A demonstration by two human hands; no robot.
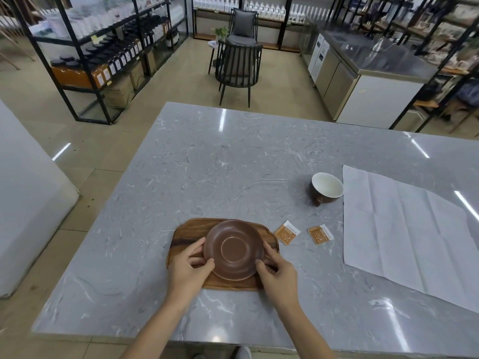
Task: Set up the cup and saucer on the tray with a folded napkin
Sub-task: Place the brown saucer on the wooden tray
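head | brown round saucer [234,249] | on wooden tray [181,235]

Print on orange sachets [287,233], perhaps text, unreadable.

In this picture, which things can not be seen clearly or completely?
- Napkin: cut off by the right edge of the head view.
- Sachets: print too small to read.
- Tray: middle hidden under the saucer and both hands.
- Cup: handle faces away.
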